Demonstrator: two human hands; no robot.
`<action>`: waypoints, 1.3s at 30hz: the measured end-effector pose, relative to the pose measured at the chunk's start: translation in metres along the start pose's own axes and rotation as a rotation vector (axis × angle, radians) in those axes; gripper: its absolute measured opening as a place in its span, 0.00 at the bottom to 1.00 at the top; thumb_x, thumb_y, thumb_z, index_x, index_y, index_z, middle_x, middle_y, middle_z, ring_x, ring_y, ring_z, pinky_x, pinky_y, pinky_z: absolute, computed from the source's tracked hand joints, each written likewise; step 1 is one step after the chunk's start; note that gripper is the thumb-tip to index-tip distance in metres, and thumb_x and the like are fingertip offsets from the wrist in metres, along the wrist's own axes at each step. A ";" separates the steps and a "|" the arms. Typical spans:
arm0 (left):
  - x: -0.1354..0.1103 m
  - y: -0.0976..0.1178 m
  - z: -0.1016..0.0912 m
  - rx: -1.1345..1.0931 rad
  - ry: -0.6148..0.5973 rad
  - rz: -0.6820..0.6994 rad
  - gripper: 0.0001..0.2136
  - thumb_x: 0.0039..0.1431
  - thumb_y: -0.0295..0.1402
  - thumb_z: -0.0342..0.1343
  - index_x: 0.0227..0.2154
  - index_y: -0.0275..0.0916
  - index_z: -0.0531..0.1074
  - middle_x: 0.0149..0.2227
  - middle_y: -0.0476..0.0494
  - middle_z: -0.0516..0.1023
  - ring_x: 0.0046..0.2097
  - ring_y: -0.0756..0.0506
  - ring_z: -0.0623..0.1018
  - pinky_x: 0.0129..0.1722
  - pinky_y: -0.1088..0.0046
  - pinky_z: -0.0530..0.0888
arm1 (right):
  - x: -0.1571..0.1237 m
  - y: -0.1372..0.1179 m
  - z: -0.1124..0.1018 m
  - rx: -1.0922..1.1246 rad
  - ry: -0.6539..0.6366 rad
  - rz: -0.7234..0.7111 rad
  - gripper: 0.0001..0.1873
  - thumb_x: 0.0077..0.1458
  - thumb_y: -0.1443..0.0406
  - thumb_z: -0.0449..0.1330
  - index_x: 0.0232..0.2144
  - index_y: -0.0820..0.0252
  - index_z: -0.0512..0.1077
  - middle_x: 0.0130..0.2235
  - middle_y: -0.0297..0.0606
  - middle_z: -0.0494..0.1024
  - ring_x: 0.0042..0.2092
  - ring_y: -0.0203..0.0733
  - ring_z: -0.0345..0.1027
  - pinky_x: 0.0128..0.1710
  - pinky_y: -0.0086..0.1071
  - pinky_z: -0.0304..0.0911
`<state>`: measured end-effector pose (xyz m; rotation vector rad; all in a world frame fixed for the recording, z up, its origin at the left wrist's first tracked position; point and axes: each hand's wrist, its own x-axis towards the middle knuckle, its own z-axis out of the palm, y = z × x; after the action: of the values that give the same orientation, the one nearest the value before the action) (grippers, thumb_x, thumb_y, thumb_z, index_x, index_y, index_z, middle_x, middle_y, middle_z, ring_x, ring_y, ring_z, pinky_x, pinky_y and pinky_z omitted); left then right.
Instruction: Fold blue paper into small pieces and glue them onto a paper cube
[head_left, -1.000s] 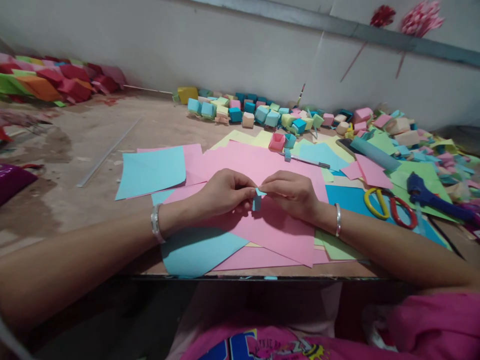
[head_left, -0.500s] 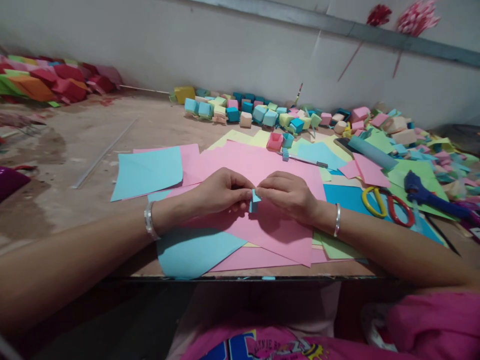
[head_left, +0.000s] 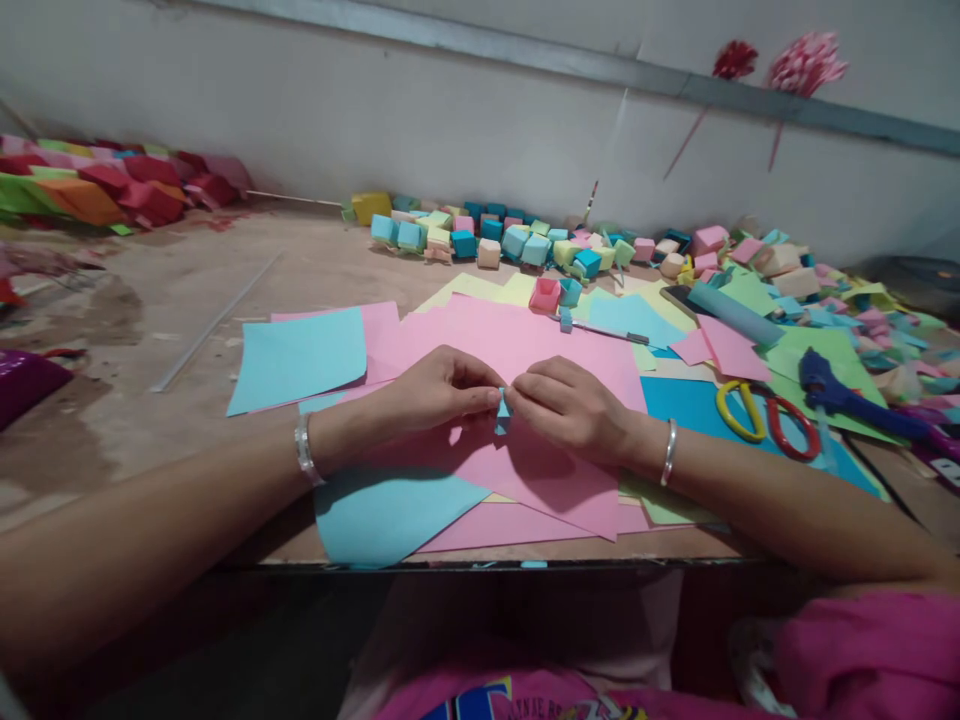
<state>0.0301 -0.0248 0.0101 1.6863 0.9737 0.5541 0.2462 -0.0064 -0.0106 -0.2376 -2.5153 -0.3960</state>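
A small folded piece of light blue paper point(head_left: 502, 412) is pinched between my two hands, over a large pink sheet point(head_left: 457, 330). My left hand point(head_left: 450, 390) grips it between thumb and forefinger from the left. My right hand point(head_left: 570, 405) closes its fingertips on the paper's right side, hiding part of it. Beyond the hands stand a small pink paper box point(head_left: 545, 294) and a light blue paper box point(head_left: 570, 292). A pen point(head_left: 607, 332) lies in front of these boxes, with a small blue paper piece point(head_left: 565, 320) at its left end.
Scissors point(head_left: 802, 425) with yellow and red handles and a blue glue gun point(head_left: 847, 395) lie to the right. Several small paper boxes point(head_left: 514, 242) line the wall. Blue sheets point(head_left: 300, 355) lie at left; a clear strip point(head_left: 217, 325) rests on the table farther left.
My fingers have shifted on the blue paper piece, and its upper flap, which stuck out to the right, now looks folded or covered by my right fingers. The camera view has tilted slightly.
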 end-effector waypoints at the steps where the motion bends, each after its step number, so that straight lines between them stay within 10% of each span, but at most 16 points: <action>1: 0.000 -0.001 0.000 0.012 0.007 -0.003 0.10 0.57 0.34 0.56 0.31 0.32 0.78 0.22 0.46 0.74 0.22 0.52 0.70 0.21 0.78 0.67 | 0.000 -0.001 0.001 0.022 -0.008 0.017 0.10 0.63 0.72 0.51 0.34 0.59 0.71 0.31 0.40 0.75 0.35 0.42 0.66 0.36 0.38 0.65; 9: -0.002 0.001 0.008 0.552 0.311 0.197 0.07 0.53 0.28 0.56 0.29 0.36 0.79 0.26 0.44 0.79 0.27 0.50 0.73 0.27 0.76 0.66 | 0.001 -0.007 0.014 0.341 0.084 0.434 0.07 0.61 0.64 0.55 0.33 0.62 0.70 0.29 0.37 0.74 0.31 0.36 0.64 0.32 0.31 0.60; 15: -0.004 -0.003 0.014 0.916 0.299 0.469 0.09 0.54 0.27 0.51 0.24 0.36 0.76 0.25 0.44 0.76 0.26 0.49 0.69 0.27 0.73 0.62 | 0.002 -0.007 0.011 0.381 0.022 0.383 0.09 0.57 0.68 0.54 0.24 0.60 0.66 0.24 0.34 0.67 0.28 0.35 0.58 0.29 0.31 0.54; 25: -0.003 0.006 0.013 0.421 0.258 0.242 0.08 0.57 0.32 0.55 0.35 0.37 0.78 0.30 0.47 0.80 0.29 0.51 0.75 0.28 0.78 0.67 | 0.005 -0.004 0.004 0.638 0.283 0.603 0.09 0.55 0.67 0.59 0.23 0.60 0.71 0.24 0.32 0.72 0.25 0.32 0.62 0.26 0.29 0.58; 34: 0.000 -0.006 0.011 0.873 0.398 0.347 0.08 0.57 0.28 0.53 0.29 0.37 0.77 0.27 0.45 0.78 0.28 0.49 0.72 0.29 0.74 0.63 | 0.002 -0.004 0.008 0.434 0.169 0.460 0.05 0.58 0.64 0.59 0.32 0.61 0.73 0.30 0.38 0.76 0.32 0.37 0.67 0.34 0.33 0.63; 39: -0.001 -0.003 0.016 0.723 0.353 0.350 0.07 0.57 0.29 0.54 0.33 0.37 0.78 0.30 0.45 0.80 0.30 0.50 0.74 0.29 0.75 0.66 | 0.003 -0.007 0.006 0.420 0.230 0.539 0.09 0.56 0.67 0.60 0.23 0.60 0.71 0.24 0.33 0.73 0.26 0.33 0.62 0.27 0.30 0.57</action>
<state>0.0410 -0.0345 0.0021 2.4912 1.2291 0.8107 0.2388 -0.0106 -0.0150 -0.6377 -2.1330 0.3008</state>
